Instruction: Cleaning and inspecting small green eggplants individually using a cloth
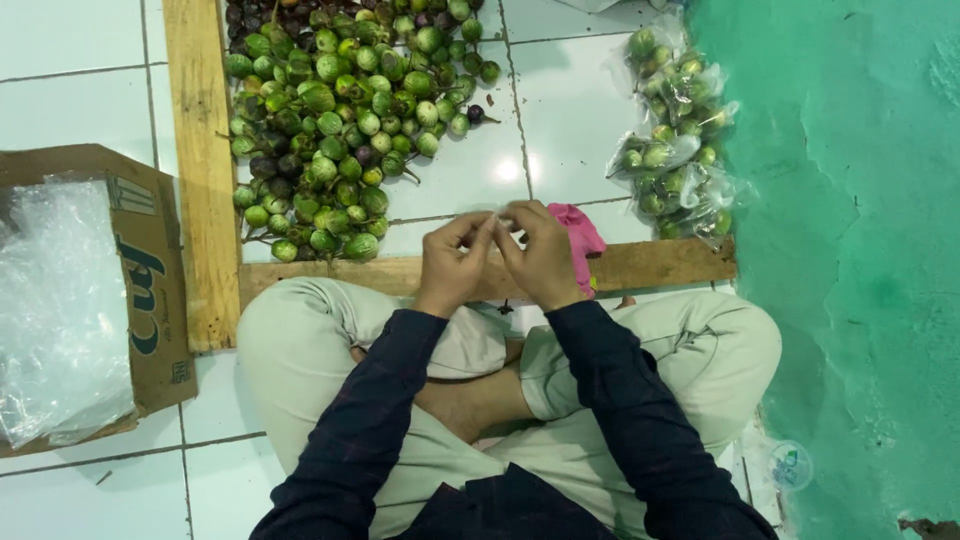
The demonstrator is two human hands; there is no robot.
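My left hand [452, 262] and my right hand [541, 255] meet over the wooden plank [660, 265] in front of my crossed legs. Their fingertips pinch a small clear plastic bag [500, 217] between them. A large heap of small round green eggplants [335, 120], with a few dark purple ones, lies on the white tiled floor just beyond my left hand. Clear bags filled with green eggplants [675, 140] are piled to the right of my right hand. A pink cloth [580, 235] lies right behind that hand.
A long wooden plank [200, 170] runs along the left of the heap. A cardboard box [150, 290] holding clear plastic bags [55, 310] sits at the left. A green painted wall [860, 250] rises at the right, with a plastic cup [789, 466] at its foot.
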